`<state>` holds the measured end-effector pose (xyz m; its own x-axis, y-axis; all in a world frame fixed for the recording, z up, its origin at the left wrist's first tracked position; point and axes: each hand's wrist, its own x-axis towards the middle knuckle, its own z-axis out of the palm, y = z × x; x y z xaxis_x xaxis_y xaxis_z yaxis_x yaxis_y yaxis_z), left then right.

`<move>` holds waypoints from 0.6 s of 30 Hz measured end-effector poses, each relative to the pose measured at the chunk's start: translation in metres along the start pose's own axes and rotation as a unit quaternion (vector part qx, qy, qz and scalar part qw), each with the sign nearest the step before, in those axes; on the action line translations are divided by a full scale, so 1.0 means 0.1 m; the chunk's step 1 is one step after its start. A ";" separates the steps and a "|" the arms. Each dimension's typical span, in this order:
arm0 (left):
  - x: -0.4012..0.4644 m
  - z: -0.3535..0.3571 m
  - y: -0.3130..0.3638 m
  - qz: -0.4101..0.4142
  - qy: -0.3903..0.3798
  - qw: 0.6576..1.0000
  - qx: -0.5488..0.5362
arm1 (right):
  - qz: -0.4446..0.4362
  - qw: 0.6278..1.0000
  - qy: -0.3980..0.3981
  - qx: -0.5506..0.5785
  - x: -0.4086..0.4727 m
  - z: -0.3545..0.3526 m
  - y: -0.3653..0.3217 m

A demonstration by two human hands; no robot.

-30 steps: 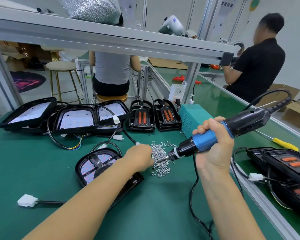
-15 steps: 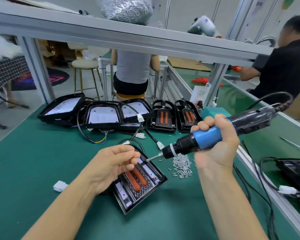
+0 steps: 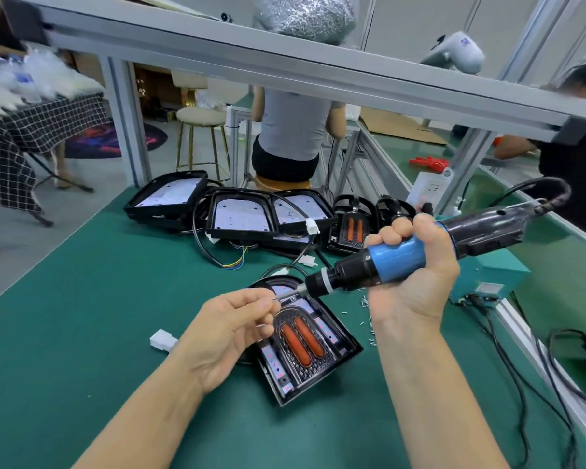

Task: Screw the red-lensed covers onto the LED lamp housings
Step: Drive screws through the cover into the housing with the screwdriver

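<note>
Green felt-topped workbench point(image 3: 82, 316), black LED lamp housing with ribbed red-lensed cover point(image 3: 301, 343) lying flat.
Left hand point(image 3: 230, 330) pinching small silver screw point(image 3: 275, 298) at bit tip; right hand point(image 3: 416, 265) wrapped round blue-and-black electric screwdriver point(image 3: 396, 257).

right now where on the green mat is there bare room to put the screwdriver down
Bare mat lies left of the white plug, out to the mat's left edge, and in front of the lamp with the red cover, between the two forearms. Crowded: the back row of open lamp housings and wires, and the loose screws and cables to the right.
</note>
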<state>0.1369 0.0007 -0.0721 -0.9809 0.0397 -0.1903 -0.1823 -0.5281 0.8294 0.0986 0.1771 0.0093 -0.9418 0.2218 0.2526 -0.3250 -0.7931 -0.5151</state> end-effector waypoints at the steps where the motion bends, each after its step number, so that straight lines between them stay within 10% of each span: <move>1: 0.01 -0.04 0.01 0.027 0.030 0.999 0.022 | 0.000 1.000 -0.004 -0.005 0.00 0.00 0.02; 5: 0.07 -0.28 0.03 0.151 0.170 0.937 0.265 | 0.002 0.999 -0.016 -0.044 0.01 -0.01 0.15; 18: 0.16 -0.38 -0.16 0.178 0.130 0.877 0.427 | 0.002 0.978 -0.051 -0.201 -0.02 -0.02 0.70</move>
<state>0.1266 -0.0223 -0.1081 -0.9574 -0.2523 0.1403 0.0400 0.3653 0.9300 0.0775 0.1220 -0.0291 -0.9362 0.1446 0.3202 -0.3483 -0.5015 -0.7919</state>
